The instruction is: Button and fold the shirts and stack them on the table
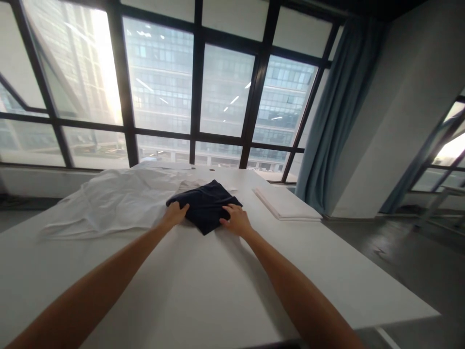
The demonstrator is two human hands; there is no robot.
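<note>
Below black-framed windows (227, 92), at the frame's centre, a dark navy cloth (206, 206) is pinched by the left hand (176, 214) and touched by the right hand (238, 221), whose grip cannot be judged closed or loose.

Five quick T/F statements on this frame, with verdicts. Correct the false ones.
1. The left hand and right hand both touch the dark cloth. True.
2. A flat white bundle lies on the table. True.
3. The right hand is on the flat white bundle. False: it is on the dark cloth.
4. A red curtain hangs at the right. False: the curtain is blue.
5. Rumpled white cloth lies left of the dark cloth. True.
</note>
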